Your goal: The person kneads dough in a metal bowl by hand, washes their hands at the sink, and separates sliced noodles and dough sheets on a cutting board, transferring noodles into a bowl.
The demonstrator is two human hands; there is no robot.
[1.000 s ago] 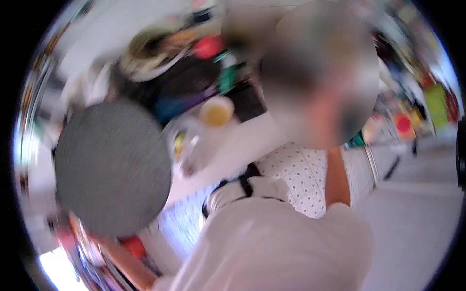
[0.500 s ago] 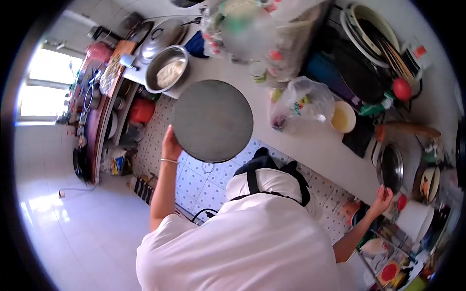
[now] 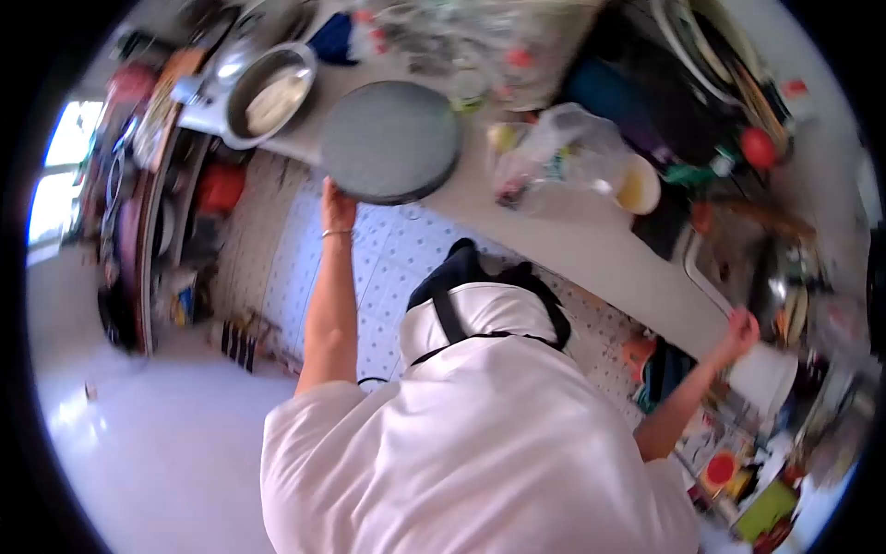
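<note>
A round, flat, dark grey board (image 3: 390, 140) is raised at the near edge of the light countertop. My left hand (image 3: 339, 208) grips its lower left rim, fingers partly hidden beneath it. On the right, my right hand (image 3: 740, 334) is by the sink's near rim (image 3: 706, 282), fingers curled and smeared by motion. A shiny metal pan (image 3: 768, 294), blurred, lies just beyond that hand in the sink area. No clear contact between hand and pan shows.
A steel bowl (image 3: 270, 97) holding pale dough stands at the counter's left end. Plastic bags (image 3: 572, 143), a cup of yellow liquid (image 3: 637, 185) and a glass jar (image 3: 467, 88) sit farther along. Shelves (image 3: 161, 212) line the left wall; a white bucket (image 3: 764, 377) stands at right.
The grey board has moved forward to the counter edge and tilted flatter. My right hand has come away from the metal pan's rim, and the pan has dropped lower. The whole view has shifted.
</note>
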